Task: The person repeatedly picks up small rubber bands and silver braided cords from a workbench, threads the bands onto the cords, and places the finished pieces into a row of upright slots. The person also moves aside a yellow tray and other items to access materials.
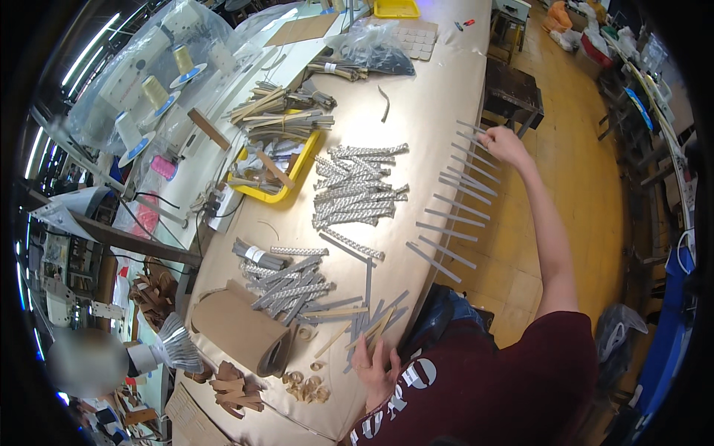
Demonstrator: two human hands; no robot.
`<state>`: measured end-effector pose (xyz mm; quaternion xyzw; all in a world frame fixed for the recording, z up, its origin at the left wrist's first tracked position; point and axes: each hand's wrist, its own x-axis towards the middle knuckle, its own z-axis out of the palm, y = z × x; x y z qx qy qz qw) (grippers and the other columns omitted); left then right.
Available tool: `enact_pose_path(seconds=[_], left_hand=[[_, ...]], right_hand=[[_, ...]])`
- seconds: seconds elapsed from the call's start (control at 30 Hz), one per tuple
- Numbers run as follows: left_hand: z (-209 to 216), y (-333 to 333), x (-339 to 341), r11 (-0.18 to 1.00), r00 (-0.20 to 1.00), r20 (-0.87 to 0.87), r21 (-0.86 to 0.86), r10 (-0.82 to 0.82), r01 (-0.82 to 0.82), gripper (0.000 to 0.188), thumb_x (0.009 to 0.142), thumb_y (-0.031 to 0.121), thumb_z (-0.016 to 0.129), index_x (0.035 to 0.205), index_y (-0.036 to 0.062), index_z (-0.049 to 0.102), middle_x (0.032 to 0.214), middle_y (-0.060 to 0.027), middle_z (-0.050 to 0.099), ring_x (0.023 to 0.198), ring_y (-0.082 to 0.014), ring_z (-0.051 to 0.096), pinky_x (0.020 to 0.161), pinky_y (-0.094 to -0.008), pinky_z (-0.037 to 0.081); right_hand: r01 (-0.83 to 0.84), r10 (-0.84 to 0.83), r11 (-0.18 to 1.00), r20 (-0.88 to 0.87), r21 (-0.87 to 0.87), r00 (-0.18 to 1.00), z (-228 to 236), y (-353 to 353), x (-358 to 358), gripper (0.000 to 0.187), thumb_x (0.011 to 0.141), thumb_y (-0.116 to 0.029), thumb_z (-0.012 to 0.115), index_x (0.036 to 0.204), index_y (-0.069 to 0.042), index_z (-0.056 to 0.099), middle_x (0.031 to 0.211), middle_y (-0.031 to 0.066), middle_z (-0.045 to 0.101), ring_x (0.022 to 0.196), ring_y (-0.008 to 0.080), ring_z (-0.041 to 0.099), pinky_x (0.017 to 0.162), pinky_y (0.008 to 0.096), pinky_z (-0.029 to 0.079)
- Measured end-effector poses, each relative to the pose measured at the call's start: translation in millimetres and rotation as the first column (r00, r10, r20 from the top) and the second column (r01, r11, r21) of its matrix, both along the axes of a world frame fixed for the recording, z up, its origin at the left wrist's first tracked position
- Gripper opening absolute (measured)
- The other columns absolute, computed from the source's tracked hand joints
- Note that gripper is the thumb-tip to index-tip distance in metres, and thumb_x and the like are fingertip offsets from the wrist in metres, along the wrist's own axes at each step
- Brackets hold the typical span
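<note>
At the table's right edge, my right hand (506,146) is closed in a pinch at the outer end of a thin grey strip (470,138). This strip is the second in a row of several grey strips (455,225) laid side by side, their ends jutting past the edge. Nearer my body, my left hand (374,369) rests with fingers apart on a loose heap of grey and tan strips (381,321). Braided grey-and-white straps (357,186) lie piled mid-table. More braided pieces and grey strips (290,286) are heaped left of my left hand.
A yellow tray (282,195) of scraps and strip bundles stands on the left. Near it lie a rolled brown sheet (242,327), tan coils (306,388) and brown strips (236,389). Thread cones (156,92) and a plastic-covered machine are beyond. A dark stool (513,95) stands beside the table.
</note>
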<state>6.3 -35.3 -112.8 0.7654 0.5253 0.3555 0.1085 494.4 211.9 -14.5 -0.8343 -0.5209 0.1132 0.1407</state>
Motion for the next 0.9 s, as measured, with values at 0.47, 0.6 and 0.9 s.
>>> enact_pose_path(seconds=[0.47, 0.6, 0.9], left_hand=[[9, 2, 18, 0.971, 0.942, -0.244, -0.003, 0.23, -0.238, 0.046, 0.075, 0.016, 0.076, 0.12, 0.0102, 0.066, 0.145, -0.025, 0.042, 0.13, -0.0446, 0.044, 0.105, -0.0515, 0.033], [13, 2, 20, 0.966, 0.933, -0.267, -0.016, 0.243, -0.256, 0.042, 0.076, 0.019, 0.075, 0.118, 0.0119, 0.068, 0.143, -0.0227, 0.045, 0.131, -0.0393, 0.045, 0.106, -0.0484, 0.034], [13, 1, 20, 0.94, 0.921, -0.186, 0.057, 0.342, -0.337, 0.041, 0.076, 0.014, 0.075, 0.117, 0.0129, 0.068, 0.141, -0.0197, 0.05, 0.13, -0.0367, 0.048, 0.106, -0.0451, 0.035]], right_hand=[[0.06, -0.149, 0.956, -0.303, -0.286, 0.941, -62, 110, 118, 0.057, 0.075, -0.063, 0.075, 0.086, -0.007, 0.077, 0.062, 0.0045, 0.055, 0.051, 0.0165, 0.046, 0.049, 0.0326, 0.04], [0.117, -0.108, 0.949, 0.048, -0.294, 0.993, -43, 115, 100, 0.063, 0.072, -0.063, 0.077, 0.102, -0.008, 0.074, 0.084, 0.0152, 0.069, 0.07, 0.0236, 0.064, 0.064, 0.041, 0.049], [-0.314, 0.162, 0.881, 0.398, 0.354, 0.903, -40, 72, -84, 0.04, 0.087, -0.018, 0.067, 0.125, -0.014, 0.056, 0.119, 0.0126, 0.058, 0.113, 0.0313, 0.055, 0.093, 0.0477, 0.044]])
